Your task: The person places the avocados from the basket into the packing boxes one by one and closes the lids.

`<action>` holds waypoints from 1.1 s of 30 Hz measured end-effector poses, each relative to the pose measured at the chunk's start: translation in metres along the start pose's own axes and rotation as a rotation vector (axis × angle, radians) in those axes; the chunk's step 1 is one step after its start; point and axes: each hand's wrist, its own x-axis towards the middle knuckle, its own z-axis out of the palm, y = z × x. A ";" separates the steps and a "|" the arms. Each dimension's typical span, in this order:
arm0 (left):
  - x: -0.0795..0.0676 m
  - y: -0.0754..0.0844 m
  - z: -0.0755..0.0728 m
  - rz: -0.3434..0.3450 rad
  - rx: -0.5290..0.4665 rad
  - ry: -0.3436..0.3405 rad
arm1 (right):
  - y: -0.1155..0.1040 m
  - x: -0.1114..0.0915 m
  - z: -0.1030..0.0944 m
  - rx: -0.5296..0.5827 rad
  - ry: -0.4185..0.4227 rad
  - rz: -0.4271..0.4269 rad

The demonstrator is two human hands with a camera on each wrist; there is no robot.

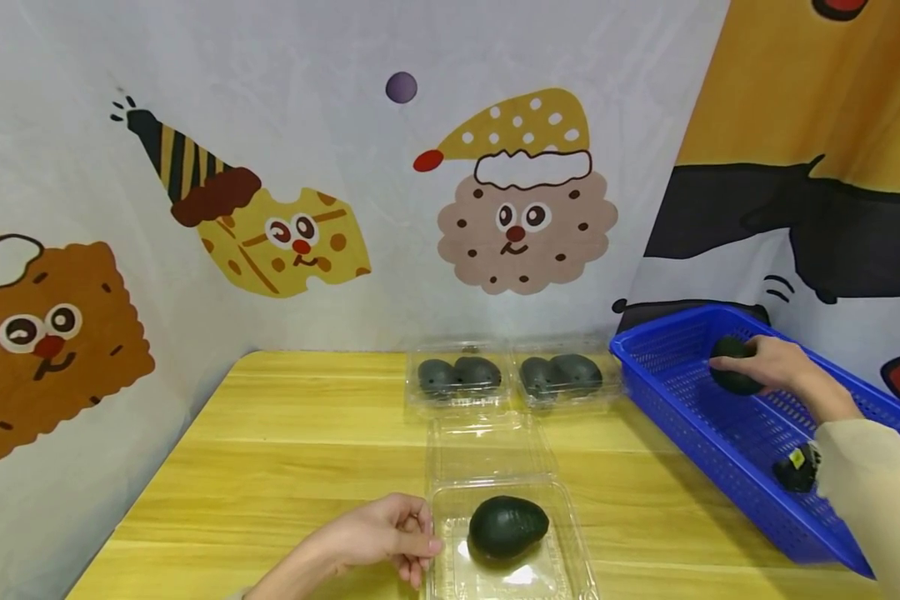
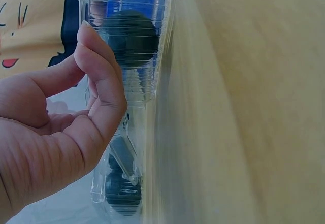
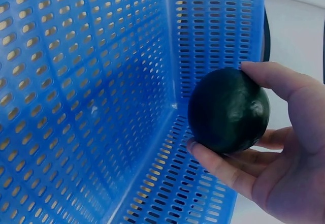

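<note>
My right hand [image 1: 783, 367] grips a dark green avocado [image 3: 228, 109] between thumb and fingers, inside the far end of the blue plastic basket [image 1: 708, 446]. At the table's front, my left hand [image 1: 378, 533] pinches the left rim of a clear plastic clamshell box [image 1: 450, 579], thumb and forefinger meeting at its edge. The box lies open with its lid [image 1: 487, 450] folded back away from me. One avocado [image 1: 506, 527] lies on its side in the box's base. In the left wrist view, that avocado [image 2: 131, 38] shows through the box's ribbed wall.
Two closed clear boxes stand side by side at the back, the left box [image 1: 457, 404] and the right box [image 1: 570, 400] each with two avocados inside. Another dark item with a yellow sticker [image 1: 795, 471] lies in the basket. A printed cloth [image 1: 330, 100] hangs behind the table.
</note>
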 end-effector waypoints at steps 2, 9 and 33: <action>0.000 0.000 0.000 0.001 -0.001 -0.002 | 0.000 -0.002 -0.002 0.017 0.005 0.002; 0.001 -0.002 -0.001 0.003 -0.006 -0.008 | -0.008 -0.011 -0.012 0.039 0.107 0.002; 0.001 -0.002 0.000 0.006 0.001 -0.003 | -0.084 -0.054 -0.032 0.088 0.345 -0.084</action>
